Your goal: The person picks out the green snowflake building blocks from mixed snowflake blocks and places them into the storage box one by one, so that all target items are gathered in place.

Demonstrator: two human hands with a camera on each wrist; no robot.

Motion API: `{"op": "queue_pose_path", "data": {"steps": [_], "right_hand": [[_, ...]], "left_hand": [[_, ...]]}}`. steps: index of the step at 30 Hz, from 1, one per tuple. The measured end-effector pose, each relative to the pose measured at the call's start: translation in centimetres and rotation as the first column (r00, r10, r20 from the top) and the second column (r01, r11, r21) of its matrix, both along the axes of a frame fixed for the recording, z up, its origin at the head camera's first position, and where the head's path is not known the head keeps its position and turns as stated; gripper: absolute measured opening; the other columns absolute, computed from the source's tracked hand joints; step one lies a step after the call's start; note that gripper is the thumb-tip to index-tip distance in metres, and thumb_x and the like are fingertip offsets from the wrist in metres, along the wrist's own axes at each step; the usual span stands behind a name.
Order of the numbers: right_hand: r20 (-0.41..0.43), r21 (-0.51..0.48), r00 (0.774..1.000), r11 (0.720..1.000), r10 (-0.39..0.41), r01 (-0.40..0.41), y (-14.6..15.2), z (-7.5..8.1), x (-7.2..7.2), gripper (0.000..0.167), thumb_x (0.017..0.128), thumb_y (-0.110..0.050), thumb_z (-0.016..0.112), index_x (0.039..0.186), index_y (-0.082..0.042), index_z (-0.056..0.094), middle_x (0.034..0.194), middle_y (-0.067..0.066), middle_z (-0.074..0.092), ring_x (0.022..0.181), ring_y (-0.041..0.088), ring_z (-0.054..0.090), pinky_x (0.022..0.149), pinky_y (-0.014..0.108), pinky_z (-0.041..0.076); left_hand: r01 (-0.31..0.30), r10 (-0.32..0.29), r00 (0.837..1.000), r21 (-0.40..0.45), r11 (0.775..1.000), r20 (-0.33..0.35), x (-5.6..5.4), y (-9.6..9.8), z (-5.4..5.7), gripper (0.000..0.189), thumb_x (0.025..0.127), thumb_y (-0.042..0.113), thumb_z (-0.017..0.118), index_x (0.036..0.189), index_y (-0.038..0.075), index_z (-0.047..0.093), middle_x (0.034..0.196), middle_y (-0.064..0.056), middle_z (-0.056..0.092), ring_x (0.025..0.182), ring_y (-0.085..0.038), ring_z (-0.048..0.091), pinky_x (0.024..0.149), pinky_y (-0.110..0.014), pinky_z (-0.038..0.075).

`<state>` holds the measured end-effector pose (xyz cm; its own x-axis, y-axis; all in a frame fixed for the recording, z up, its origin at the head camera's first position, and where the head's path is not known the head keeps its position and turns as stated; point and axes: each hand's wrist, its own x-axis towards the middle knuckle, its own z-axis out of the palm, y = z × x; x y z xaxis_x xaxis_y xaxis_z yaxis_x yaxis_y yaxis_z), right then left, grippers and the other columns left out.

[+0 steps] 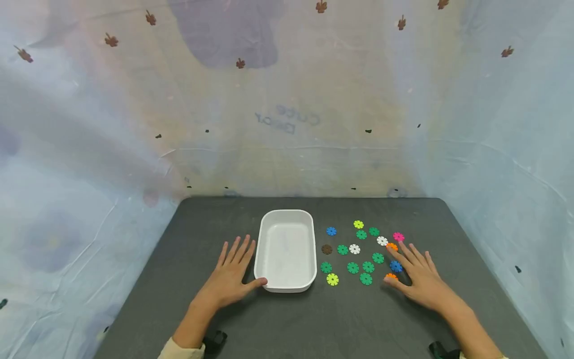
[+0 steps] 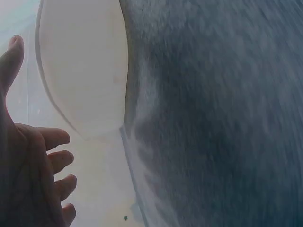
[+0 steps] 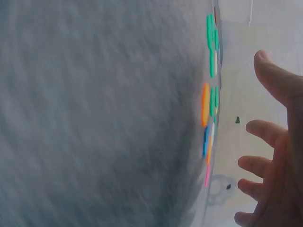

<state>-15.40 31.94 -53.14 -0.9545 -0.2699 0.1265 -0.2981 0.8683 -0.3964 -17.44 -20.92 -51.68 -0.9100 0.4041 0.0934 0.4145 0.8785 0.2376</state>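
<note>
A white rectangular tray stands on the dark table, with nothing inside it. My left hand is spread flat at the tray's left side, its thumb overlapping the near left corner in the head view. To the right of the tray lie several small notched plastic discs: green, white, yellow, brown, blue and pink. Fingers spread, my right hand hovers at the right edge of this group, partly covering two orange discs beneath its thumb and index finger. Neither hand holds anything.
The dark grey table has rounded far corners. A pale patterned sheet hangs behind it and along both sides. Black wrist straps show at the lower edge of the head view.
</note>
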Motion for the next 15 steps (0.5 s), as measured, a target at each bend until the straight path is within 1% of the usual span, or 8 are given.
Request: {"op": "queue_pose_path", "data": {"steps": [4,6,9,12,15], "right_hand": [[-0.018,-0.035,0.999,0.999,0.041,-0.042,-0.9,-0.4,0.1,0.084,0.096,-0.052,0.078,0.163,-0.013,0.046,0.168,0.029,0.035,0.154,0.058,0.026,0.125,0.078,0.007],[-0.03,-0.061,0.998,0.996,0.061,-0.063,-1.4,-0.6,0.1,0.08,0.096,-0.05,0.079,0.161,-0.013,0.049,0.165,0.028,0.039,0.153,0.057,0.03,0.123,0.079,0.012],[-0.055,-0.098,0.994,0.991,0.09,-0.095,-2.0,-0.7,0.1,0.075,0.095,-0.045,0.082,0.156,-0.01,0.055,0.159,0.027,0.047,0.148,0.053,0.038,0.118,0.08,0.022],[-0.078,-0.109,0.992,0.988,0.098,-0.106,-2.6,-0.9,0.1,0.07,0.094,-0.043,0.084,0.151,-0.01,0.06,0.151,0.022,0.055,0.141,0.048,0.046,0.111,0.079,0.032],[-0.094,-0.112,0.991,0.989,0.091,-0.101,-3.2,-0.9,0.1,0.064,0.092,-0.042,0.086,0.144,-0.011,0.064,0.141,0.014,0.061,0.131,0.043,0.052,0.104,0.072,0.04]], "left_hand": [[0.008,-0.008,1.0,-0.013,1.0,0.002,-0.1,0.7,-0.3,0.112,0.096,0.079,0.058,0.173,0.009,0.017,0.181,-0.01,0.006,0.167,-0.034,0.003,0.132,-0.062,0.0],[0.008,-0.008,1.0,-0.022,1.0,-0.002,-0.1,0.9,-0.4,0.113,0.095,0.08,0.057,0.172,0.007,0.017,0.181,-0.009,0.005,0.167,-0.034,0.003,0.132,-0.062,0.001],[0.004,-0.004,1.0,-0.021,1.0,0.003,-0.2,1.3,-0.5,0.116,0.095,0.081,0.057,0.173,0.006,0.015,0.18,-0.009,0.003,0.167,-0.032,0.001,0.133,-0.061,0.001],[0.01,-0.01,1.0,-0.023,1.0,0.005,-0.3,1.8,-0.4,0.117,0.094,0.082,0.056,0.172,0.006,0.014,0.181,-0.009,0.005,0.167,-0.03,0.001,0.133,-0.06,0.001],[0.024,-0.024,1.0,-0.016,1.0,0.004,-0.3,2.4,-0.2,0.116,0.095,0.081,0.057,0.172,0.004,0.016,0.18,-0.013,0.01,0.167,-0.031,0.006,0.133,-0.059,0.003]]}}
